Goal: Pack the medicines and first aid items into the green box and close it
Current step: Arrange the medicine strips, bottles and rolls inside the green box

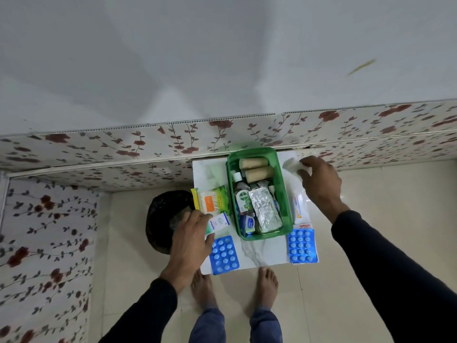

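The green box [280, 179] stands open on a small white marble-look table [262, 253]. Inside lie two beige bandage rolls [257, 169], a Dettol bottle [243, 198], a silver foil pack [265, 210] and a small blue jar [248, 222]. My left hand [190, 241] grips a white and green carton [217, 225] left of the box. My right hand [319, 180] holds a white cotton wad [291, 164] to the right of the box. Two blue pill strips [224, 254] [302, 245], a cotton-bud packet [214, 201] and a white tube box [299, 209] lie on the table.
A black bin [163, 219] stands on the floor left of the table. The flower-patterned wall [123, 149] runs right behind the table. My bare feet [267, 285] stand at the table's near edge on the cream tiled floor.
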